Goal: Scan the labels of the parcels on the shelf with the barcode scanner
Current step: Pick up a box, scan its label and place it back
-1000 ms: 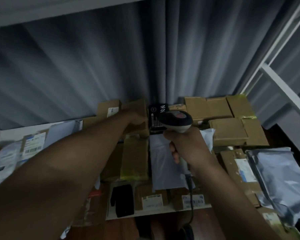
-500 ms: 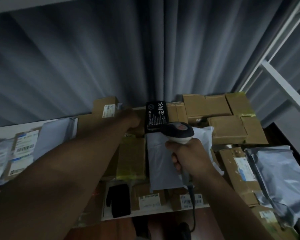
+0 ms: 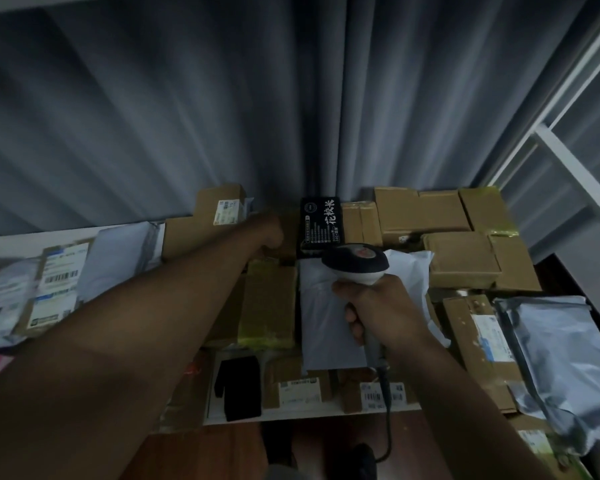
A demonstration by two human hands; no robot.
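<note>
My right hand [image 3: 381, 306] grips the handle of a white barcode scanner [image 3: 355, 266] with a dark top. Its head hangs over a white poly mailer [image 3: 326, 327], just in front of a black box with white lettering [image 3: 321, 223]. My left arm stretches across the shelf. My left hand [image 3: 269, 232] reaches a brown carton [image 3: 288, 244] left of the black box, and its fingers are hidden behind the wrist. Cardboard parcels [image 3: 423, 213] with and without labels cover the shelf.
A grey curtain hangs behind the white shelf [image 3: 312, 412]. Silver foil bags [image 3: 561, 362] lie at the right, labelled mailers [image 3: 58, 282] at the left. A yellow-taped box [image 3: 269, 306] lies between my arms. The scanner cable [image 3: 387, 420] drops past the shelf's front edge. White frame posts [image 3: 575, 161] stand at right.
The scanner has drawn back toward me, off the black box and over the white mailer, so the black box shows in full. My left hand has stayed by the brown carton.
</note>
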